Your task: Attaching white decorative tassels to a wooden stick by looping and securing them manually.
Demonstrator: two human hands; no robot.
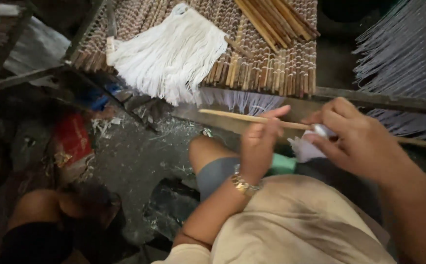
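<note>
My left hand [261, 142] pinches a long thin bamboo stick [232, 116] that runs level across the view. My right hand [354, 137] grips the same stick further right and holds a small bunch of white threads [305, 147] against it. A gold watch sits on my left wrist. Both hands hover above my lap, just in front of a rack of bamboo sticks [271, 68].
A fringe of white threads [171, 54] lies on the rack. Loose sticks [271, 17] rest on top at the back. Grey thread strands [398, 54] hang at the right. A red packet [74, 137] and scraps litter the grey floor. Another person's knee [32, 208] is at lower left.
</note>
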